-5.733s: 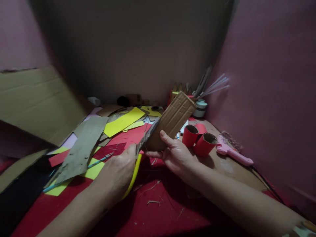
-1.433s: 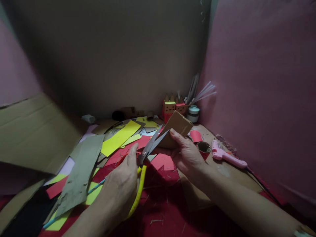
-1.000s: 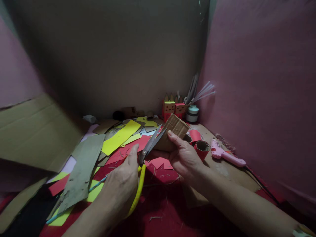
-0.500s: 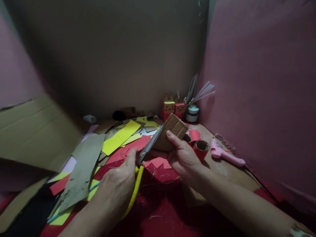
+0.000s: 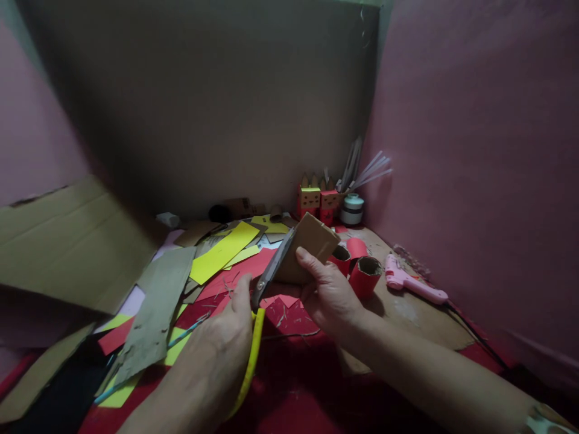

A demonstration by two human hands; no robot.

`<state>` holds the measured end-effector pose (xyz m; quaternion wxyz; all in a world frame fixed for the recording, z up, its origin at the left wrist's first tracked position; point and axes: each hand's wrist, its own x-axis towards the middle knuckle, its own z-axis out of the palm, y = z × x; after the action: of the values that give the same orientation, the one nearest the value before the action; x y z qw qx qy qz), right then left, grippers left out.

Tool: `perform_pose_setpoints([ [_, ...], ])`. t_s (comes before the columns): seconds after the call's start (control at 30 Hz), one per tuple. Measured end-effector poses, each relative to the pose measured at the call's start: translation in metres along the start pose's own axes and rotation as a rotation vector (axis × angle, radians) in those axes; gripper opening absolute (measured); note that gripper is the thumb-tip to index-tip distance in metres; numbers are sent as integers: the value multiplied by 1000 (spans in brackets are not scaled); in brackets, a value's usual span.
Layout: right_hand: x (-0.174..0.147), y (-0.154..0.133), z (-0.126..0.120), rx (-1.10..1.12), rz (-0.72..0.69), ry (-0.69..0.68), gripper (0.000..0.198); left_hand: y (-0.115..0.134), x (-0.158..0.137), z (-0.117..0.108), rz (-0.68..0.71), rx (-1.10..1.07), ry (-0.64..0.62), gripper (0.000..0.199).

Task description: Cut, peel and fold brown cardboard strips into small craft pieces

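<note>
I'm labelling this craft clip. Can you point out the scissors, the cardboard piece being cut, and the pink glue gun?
scissors (image 5: pixel 271 271): head view, on the grey blades.
cardboard piece (image 5: pixel 312 241): head view, on its flat brown face.
pink glue gun (image 5: pixel 414 286): head view, on its body.

Pink glue gun (image 5: pixel 414 284) lies near my table's right edge, cord trailing toward near corner. Two red paper-wrapped tubes (image 5: pixel 357 271) stand just left of it. Small decorated boxes (image 5: pixel 318 200), white jar (image 5: pixel 351 209) and bundle of sticks (image 5: pixel 362 172) crowd far right corner. Yellow paper strip (image 5: pixel 222 252) lies mid-table among red scraps. Big cardboard sheet (image 5: pixel 67 241) leans over left edge.
</note>
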<state>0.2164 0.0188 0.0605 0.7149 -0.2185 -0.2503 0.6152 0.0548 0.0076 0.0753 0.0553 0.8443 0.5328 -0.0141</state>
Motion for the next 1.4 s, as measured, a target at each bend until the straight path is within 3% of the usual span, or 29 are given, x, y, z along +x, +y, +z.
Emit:
perform_pose_setpoints([
  [0.27, -1, 4, 2, 36, 31, 14, 44, 4, -3, -7, -69, 158, -57, 84],
  [0.5, -3, 10, 1, 26, 21, -38, 33, 6, -3, -8, -57, 108, -18, 97],
  [0.77, -5, 15, 0, 51, 8, -39, 35, 6, -2, -9, -57, 100, -13, 89],
  [0.97, -5, 16, 1, 60, 33, -39, 33, -1, -2, -3, -44, 120, 103, 74],
  [1.1, -6, 16, 3, 89, 28, -41, 31, -5, -1, 0, -11, 91, 129, 74],
  [1.33, -6, -2, -4, -56, 121, -155, 29, -13, -1, 1, 59, 16, 189, 72],
  [1.4, -4, -12, -8, -68, 82, -158, 29, -13, -2, 1, 57, 32, 159, 71],
])
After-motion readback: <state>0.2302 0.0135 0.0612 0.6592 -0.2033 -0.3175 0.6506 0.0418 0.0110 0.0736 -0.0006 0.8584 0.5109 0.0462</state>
